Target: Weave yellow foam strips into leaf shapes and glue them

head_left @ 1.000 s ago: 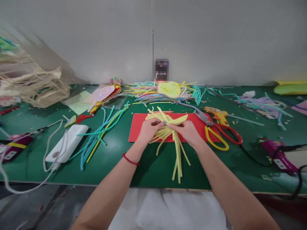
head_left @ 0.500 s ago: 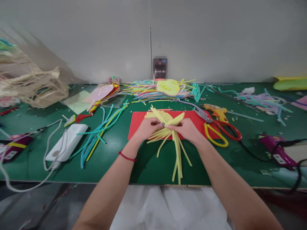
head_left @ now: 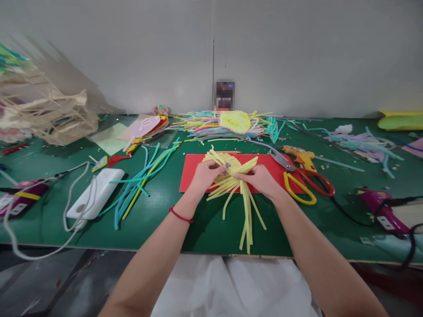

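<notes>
A pale yellow woven piece [head_left: 235,165] with long loose strips [head_left: 246,215] trailing toward me is held over a red sheet. My left hand [head_left: 208,174], a red cord on its wrist, pinches the piece at its left side with thumb and finger. A small grey spot shows at that thumb tip; I cannot tell what it is. My right hand [head_left: 259,179] is closed on a bundle of the yellow strips on the right, its thumb lying across them. Some strip ends stick up above this hand. Fingers under the piece are hidden.
Scissors [head_left: 295,169] with red and yellow handles and an orange glue gun [head_left: 299,155] lie right of the red sheet [head_left: 190,169]. A white power bank [head_left: 95,193] and fuzzy stems [head_left: 140,185] lie left. More coloured stems [head_left: 198,125] are piled behind, near a phone [head_left: 224,94].
My thumbs have moved slightly apart, showing more of the yellow piece between them. The whole view has shifted a little, so the table's things appear farther right.
</notes>
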`<action>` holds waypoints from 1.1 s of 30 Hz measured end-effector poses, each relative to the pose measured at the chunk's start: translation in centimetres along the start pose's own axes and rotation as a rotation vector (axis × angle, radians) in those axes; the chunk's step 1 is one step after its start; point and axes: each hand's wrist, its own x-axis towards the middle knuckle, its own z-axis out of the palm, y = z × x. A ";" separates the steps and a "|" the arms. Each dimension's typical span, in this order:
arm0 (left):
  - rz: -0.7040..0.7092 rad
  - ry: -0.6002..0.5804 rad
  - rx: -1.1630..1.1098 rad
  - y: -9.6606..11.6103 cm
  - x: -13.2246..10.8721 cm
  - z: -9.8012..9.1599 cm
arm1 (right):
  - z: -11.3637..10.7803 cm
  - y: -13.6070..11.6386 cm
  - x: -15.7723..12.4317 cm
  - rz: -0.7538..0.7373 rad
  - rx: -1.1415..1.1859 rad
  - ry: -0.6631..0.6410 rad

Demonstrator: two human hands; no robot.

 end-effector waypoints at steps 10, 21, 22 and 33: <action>-0.035 0.169 -0.305 -0.3 -0.5 1.2 | 1.1 0.1 0.1 -0.047 0.094 0.172; -0.005 0.307 -0.476 -0.5 -0.1 1.1 | 1.6 0.1 0.2 -0.045 0.121 0.201; -0.006 0.315 -0.479 -0.5 -0.1 1.1 | 1.6 0.1 0.2 -0.039 0.120 0.203; -0.002 0.319 -0.406 -0.2 -0.3 1.0 | 1.5 0.1 0.1 -0.009 0.136 0.147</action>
